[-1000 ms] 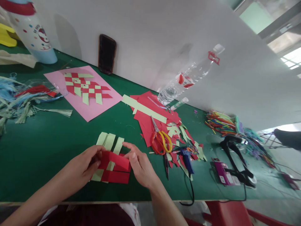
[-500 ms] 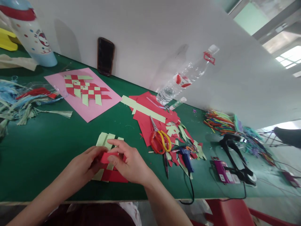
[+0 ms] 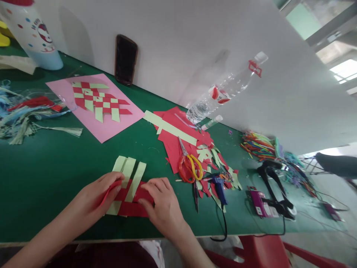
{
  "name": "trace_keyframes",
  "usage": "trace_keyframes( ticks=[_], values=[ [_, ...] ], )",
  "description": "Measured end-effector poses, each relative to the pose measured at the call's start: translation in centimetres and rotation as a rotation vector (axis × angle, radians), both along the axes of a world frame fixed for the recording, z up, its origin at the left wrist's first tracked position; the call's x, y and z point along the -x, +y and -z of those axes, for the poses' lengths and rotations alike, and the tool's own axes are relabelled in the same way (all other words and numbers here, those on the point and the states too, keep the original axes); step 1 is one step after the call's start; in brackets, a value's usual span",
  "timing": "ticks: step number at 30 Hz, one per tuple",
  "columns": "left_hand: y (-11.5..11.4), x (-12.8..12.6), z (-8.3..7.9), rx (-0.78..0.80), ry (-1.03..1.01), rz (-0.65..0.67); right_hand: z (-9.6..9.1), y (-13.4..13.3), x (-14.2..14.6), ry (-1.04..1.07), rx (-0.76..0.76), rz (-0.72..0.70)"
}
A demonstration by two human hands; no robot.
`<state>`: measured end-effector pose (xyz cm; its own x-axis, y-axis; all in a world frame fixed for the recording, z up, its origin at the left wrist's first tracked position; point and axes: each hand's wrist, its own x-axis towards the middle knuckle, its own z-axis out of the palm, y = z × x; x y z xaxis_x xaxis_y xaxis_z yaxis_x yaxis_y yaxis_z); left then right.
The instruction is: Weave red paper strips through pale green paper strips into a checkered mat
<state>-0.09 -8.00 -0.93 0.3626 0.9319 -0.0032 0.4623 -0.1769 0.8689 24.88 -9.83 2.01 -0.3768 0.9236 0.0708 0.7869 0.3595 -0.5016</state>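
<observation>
Fingers of left hand pinched on thin red paper strip, fingers of right hand pressed flat on woven red and pale green paper strips, weave lying on green table, red-and-yellow-handled steel scissors nearby, pink paper sheet beyond.

Green table covered in papercraft supplies

Half-woven red and pale green paper strips lie near its front edge, with a pink sheet and raffia tassels to the left. Red paper offcuts, orange-and-yellow scissors, a blue glue gun and a plastic bottle lie right of them.
</observation>
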Motion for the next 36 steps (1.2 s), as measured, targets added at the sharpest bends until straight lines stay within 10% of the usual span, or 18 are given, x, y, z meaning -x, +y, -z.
trace_keyframes(
  ticks=[11,26,36],
  values=[
    [0.1,0.6,0.4,0.042,-0.036,0.102,2.1,4.0,1.9,-0.117,-0.145,0.074],
    [-0.1,-0.2,0.5,0.015,-0.078,0.113,0.6,-0.1,2.0,0.273,-0.288,-0.043],
    [-0.7,-2.0,3.0,0.023,-0.03,0.01,1.8,-1.6,1.6,0.141,-0.406,0.046]
  ],
)
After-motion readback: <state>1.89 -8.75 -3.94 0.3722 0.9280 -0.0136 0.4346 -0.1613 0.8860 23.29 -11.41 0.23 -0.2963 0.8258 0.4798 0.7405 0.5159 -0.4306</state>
